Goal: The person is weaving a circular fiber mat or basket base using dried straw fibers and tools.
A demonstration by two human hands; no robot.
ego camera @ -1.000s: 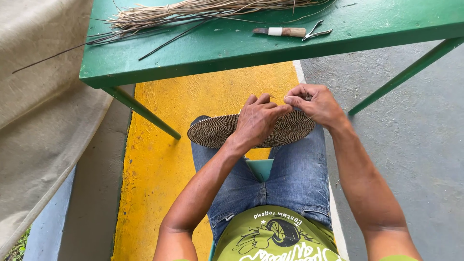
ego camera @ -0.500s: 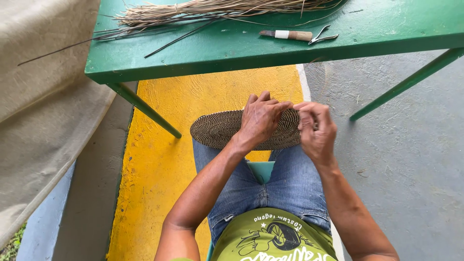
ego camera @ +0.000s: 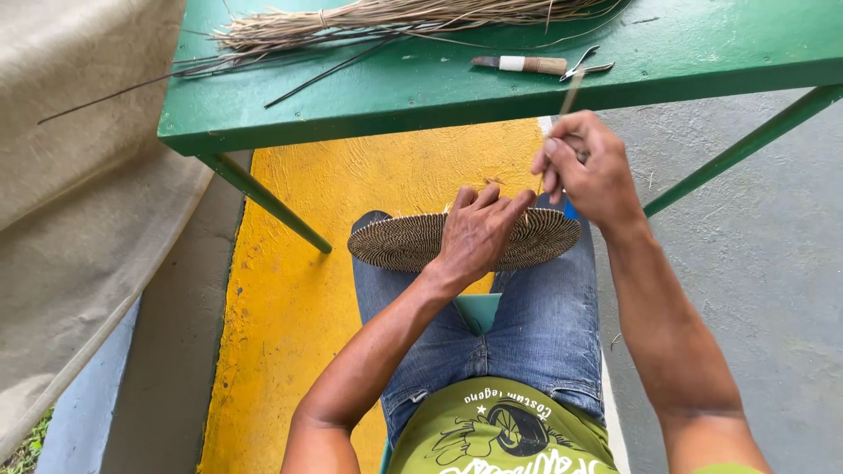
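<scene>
A flat round woven disc [ego camera: 395, 241] of dark and pale coiled fibre rests on my knees. My left hand [ego camera: 479, 230] lies over its top, fingers pressed on the far rim, holding it. Up and to the right of the disc, my right hand [ego camera: 587, 168] is raised with its fingers pinched on a thin pale fibre strip [ego camera: 571, 92] that rises toward the table edge.
A green table [ego camera: 421, 101] stands over my knees, with slanted green legs [ego camera: 263, 202] on both sides. On it lie a bundle of dry grass fibres [ego camera: 395, 17], a wrapped-handle tool [ego camera: 522, 63] and small snips [ego camera: 587, 63]. A tan cloth [ego camera: 79, 175] hangs at left.
My right hand has left the disc's rim and risen up and to the right, drawing the fibre strip out. My left hand stays on the disc.
</scene>
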